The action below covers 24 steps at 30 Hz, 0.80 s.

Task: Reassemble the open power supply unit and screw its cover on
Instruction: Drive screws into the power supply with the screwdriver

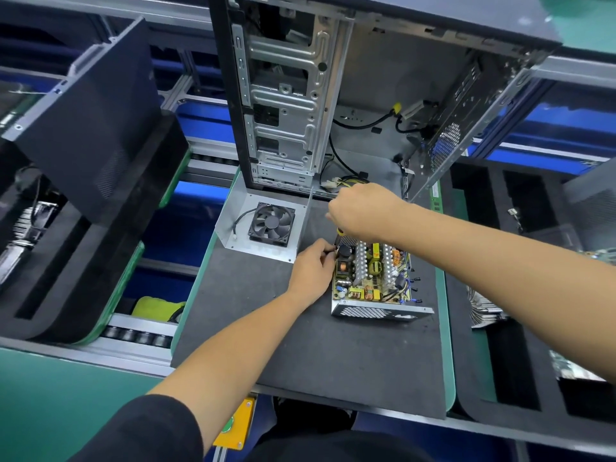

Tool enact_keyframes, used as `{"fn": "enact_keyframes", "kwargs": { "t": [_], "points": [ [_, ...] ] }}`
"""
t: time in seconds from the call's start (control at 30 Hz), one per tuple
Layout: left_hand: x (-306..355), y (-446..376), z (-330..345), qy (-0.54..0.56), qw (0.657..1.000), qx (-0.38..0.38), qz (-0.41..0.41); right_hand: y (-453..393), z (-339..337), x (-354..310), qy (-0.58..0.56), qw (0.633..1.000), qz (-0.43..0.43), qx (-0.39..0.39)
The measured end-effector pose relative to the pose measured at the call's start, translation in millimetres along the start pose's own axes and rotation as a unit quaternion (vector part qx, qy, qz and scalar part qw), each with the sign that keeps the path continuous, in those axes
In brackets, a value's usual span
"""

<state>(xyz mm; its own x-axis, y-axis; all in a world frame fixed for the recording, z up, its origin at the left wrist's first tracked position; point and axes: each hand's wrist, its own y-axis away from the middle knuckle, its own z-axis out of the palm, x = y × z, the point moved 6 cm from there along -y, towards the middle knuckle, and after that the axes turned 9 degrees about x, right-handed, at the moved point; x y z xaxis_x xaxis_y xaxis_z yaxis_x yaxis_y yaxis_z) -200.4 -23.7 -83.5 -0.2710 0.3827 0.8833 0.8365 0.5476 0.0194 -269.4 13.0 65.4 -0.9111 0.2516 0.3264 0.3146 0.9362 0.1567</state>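
The open power supply unit lies on the black mat, its circuit board, heat sinks and coils exposed inside a perforated metal base. Its cover, a bent metal sheet with a black fan mounted in it, lies apart to the upper left. My right hand grips a screwdriver with a yellow handle, tip down at the unit's far left corner. My left hand pinches something small and dark at that same corner, beside the tip; what it is I cannot make out.
An open computer case stands upright just behind the unit, cables hanging inside. The black mat rests on a green-edged pallet. Black foam trays sit left and right; a black side panel leans at the left.
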Motion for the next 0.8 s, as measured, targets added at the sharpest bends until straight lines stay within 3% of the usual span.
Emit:
{"fn": "enact_keyframes", "kwargs": {
  "t": [0.2,0.43,0.57,0.8],
  "points": [
    [1,0,-1,0.006,1.0,0.007,0.003,7,4,-2,-0.052,0.997,-0.002,-0.056],
    [-1,0,1,0.006,1.0,0.006,0.0,5,5,0,-0.016,0.999,0.045,-0.005],
    [-3,-1,1,0.004,1.0,0.006,0.002,11,3,0,-0.13,0.99,0.024,-0.044],
    [-5,-2,1,-0.017,1.0,0.011,-0.008,3,-2,-1,-0.064,0.998,0.027,-0.001]
  ]
}}
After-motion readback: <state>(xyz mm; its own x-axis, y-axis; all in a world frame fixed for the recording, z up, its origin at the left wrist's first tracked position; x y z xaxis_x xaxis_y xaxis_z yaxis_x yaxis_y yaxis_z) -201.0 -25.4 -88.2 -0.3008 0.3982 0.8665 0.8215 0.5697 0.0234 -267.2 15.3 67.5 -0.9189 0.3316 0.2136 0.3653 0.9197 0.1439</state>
